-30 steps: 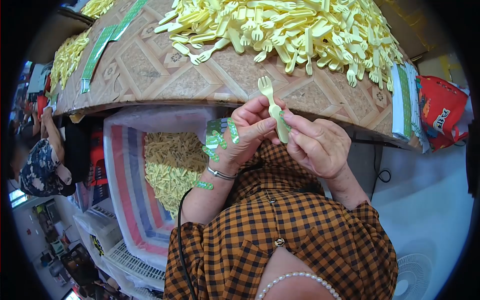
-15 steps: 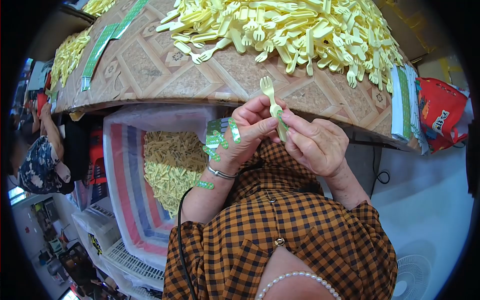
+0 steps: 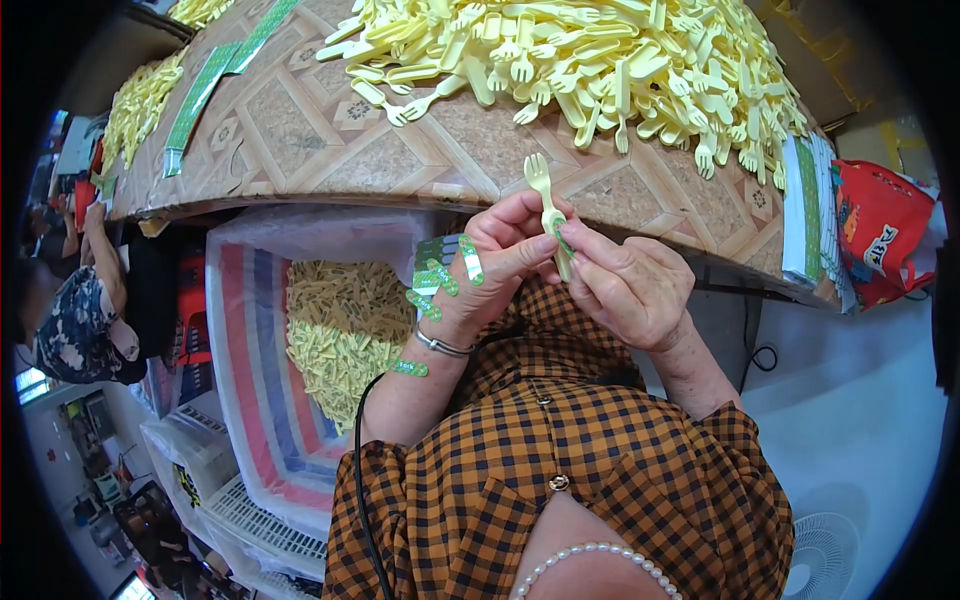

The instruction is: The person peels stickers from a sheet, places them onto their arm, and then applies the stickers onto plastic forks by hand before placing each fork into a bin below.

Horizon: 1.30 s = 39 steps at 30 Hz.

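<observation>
Green sticker (image 3: 560,230) shifted further onto yellow fork (image 3: 538,174), hands (image 3: 492,262) (image 3: 642,290) pinching

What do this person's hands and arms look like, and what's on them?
The left hand and right hand wear no gloves. Green stickers dot the left hand and forearm; a silvery bracelet circles that wrist. The short sleeves are checked orange-brown and black, and a black cable crosses the left one.
</observation>
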Each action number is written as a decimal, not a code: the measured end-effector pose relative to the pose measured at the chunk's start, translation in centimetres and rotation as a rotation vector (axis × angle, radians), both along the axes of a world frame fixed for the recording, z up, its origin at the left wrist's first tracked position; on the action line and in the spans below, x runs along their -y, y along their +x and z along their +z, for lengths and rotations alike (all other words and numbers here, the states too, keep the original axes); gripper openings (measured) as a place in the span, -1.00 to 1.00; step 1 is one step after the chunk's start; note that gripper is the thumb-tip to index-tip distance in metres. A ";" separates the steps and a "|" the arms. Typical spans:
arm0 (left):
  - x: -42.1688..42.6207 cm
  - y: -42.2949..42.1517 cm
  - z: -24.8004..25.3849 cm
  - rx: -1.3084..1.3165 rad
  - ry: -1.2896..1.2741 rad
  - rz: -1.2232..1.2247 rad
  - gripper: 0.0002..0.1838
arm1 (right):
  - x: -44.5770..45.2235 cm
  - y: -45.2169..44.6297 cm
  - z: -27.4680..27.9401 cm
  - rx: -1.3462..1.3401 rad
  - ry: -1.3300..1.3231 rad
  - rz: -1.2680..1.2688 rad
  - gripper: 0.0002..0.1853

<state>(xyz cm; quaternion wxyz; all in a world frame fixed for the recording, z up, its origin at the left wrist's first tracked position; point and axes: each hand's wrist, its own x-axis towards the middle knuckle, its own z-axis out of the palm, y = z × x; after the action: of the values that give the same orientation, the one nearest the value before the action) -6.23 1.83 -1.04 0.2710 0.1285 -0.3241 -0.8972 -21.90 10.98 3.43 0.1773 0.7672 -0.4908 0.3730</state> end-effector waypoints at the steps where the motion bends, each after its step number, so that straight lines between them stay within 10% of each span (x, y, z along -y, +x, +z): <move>1: 0.0 0.0 0.0 0.000 0.000 0.001 -0.66 | 0.0 0.0 0.0 0.000 0.000 0.001 -0.76; 39: 0.4 0.2 -0.3 0.110 -0.048 0.067 -0.69 | -0.4 0.4 -0.5 -0.079 0.161 0.009 -0.76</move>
<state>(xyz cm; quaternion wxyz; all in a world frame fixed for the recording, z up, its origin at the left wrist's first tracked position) -6.01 1.38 -1.31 0.2858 0.1819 -0.3553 -0.8712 -21.51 11.38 2.92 0.1328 0.7952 -0.5085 0.3024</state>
